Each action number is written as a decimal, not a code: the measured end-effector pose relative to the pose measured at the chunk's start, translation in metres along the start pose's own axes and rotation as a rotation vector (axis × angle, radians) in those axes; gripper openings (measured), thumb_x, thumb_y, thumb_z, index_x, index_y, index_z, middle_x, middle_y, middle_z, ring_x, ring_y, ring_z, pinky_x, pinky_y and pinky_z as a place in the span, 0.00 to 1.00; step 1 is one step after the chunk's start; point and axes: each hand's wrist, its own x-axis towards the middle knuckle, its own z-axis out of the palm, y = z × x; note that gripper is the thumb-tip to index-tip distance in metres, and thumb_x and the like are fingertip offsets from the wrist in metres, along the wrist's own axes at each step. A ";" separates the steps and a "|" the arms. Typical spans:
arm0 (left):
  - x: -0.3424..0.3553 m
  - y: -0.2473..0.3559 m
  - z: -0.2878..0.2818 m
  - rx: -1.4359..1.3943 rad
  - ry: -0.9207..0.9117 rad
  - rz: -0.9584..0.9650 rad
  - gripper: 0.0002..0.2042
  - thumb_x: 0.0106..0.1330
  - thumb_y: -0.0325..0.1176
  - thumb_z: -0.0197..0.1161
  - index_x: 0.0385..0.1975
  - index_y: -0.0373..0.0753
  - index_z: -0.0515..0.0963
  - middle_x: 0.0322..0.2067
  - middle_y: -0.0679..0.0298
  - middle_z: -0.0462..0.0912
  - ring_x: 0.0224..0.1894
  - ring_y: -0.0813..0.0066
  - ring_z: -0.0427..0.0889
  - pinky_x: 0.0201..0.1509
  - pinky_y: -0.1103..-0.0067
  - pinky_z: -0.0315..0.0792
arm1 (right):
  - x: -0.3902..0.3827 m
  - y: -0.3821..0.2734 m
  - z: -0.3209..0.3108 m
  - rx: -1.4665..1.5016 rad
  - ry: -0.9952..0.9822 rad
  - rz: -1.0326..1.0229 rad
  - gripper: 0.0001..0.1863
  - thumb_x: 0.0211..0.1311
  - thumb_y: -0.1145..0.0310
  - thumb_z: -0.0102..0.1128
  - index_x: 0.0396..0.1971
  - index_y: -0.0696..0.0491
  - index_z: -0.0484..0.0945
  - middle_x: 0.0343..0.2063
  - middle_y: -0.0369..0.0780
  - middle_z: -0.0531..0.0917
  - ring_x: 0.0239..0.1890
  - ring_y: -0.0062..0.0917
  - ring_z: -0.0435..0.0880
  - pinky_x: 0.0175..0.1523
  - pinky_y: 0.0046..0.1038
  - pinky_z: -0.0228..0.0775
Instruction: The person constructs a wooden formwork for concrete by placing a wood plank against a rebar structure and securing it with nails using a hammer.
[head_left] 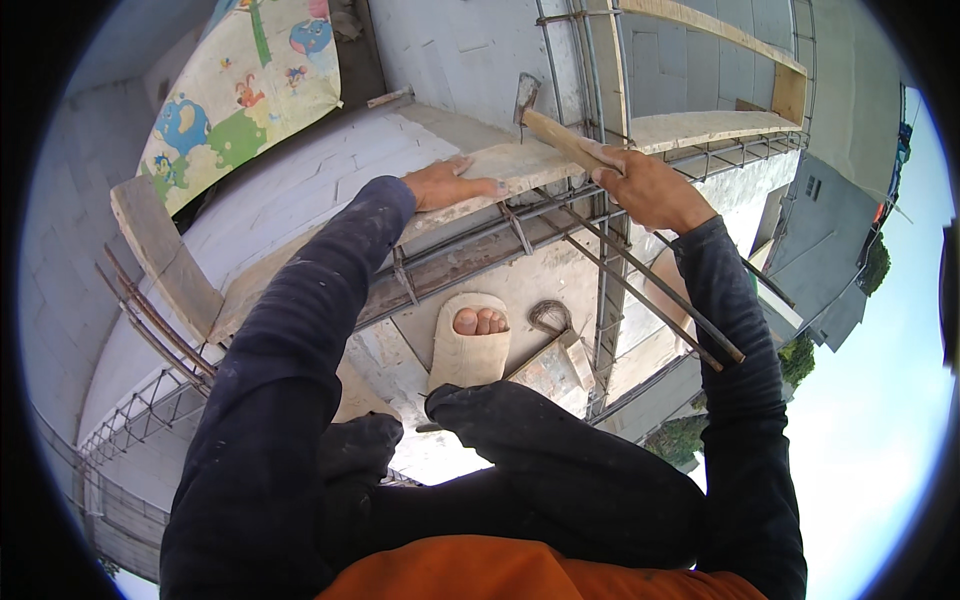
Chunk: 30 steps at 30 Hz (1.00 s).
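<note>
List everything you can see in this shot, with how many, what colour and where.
hammer: one, wooden handle with grey head, top centre, held over the plank
plank: one, pale wood, lying along the wall top
rebar cage: one, rusty brown, running below the plank
wall: one, light grey block, upper left
printed sheet: one, multicoloured cartoon pattern, top left
wire coil: one, grey, beside the foot
sandalled foot: one, beige, centre
left hand: flat on the plank
right hand: gripping the hammer handle

Pale block walls (470,40), neighbouring grey buildings (835,240), bright open sky (870,430), full daylight.
</note>
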 end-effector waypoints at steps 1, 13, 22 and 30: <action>0.000 0.002 0.000 0.004 -0.002 0.003 0.66 0.53 0.82 0.57 0.81 0.32 0.49 0.79 0.38 0.50 0.83 0.45 0.47 0.85 0.62 0.46 | 0.002 0.008 0.003 -0.023 0.035 -0.036 0.28 0.82 0.53 0.48 0.74 0.50 0.71 0.40 0.55 0.88 0.42 0.46 0.88 0.53 0.40 0.78; 0.007 -0.001 0.000 0.000 0.020 -0.038 0.65 0.52 0.81 0.59 0.80 0.32 0.53 0.78 0.38 0.55 0.82 0.46 0.53 0.83 0.66 0.50 | 0.001 0.007 0.008 -0.081 0.108 -0.066 0.29 0.82 0.52 0.49 0.74 0.50 0.70 0.44 0.59 0.87 0.45 0.51 0.89 0.56 0.44 0.78; -0.002 -0.004 -0.003 0.001 0.035 -0.034 0.66 0.51 0.82 0.58 0.80 0.32 0.54 0.78 0.38 0.56 0.81 0.46 0.55 0.83 0.67 0.51 | -0.017 -0.008 -0.006 0.193 0.418 -0.204 0.29 0.82 0.54 0.49 0.78 0.45 0.64 0.50 0.60 0.85 0.52 0.54 0.87 0.62 0.45 0.75; -0.001 0.009 -0.003 0.047 0.033 -0.015 0.66 0.51 0.82 0.57 0.80 0.31 0.54 0.78 0.39 0.56 0.81 0.47 0.56 0.83 0.67 0.52 | 0.007 0.018 0.021 -0.074 0.084 -0.143 0.29 0.81 0.56 0.48 0.77 0.46 0.64 0.46 0.62 0.86 0.48 0.57 0.86 0.60 0.47 0.76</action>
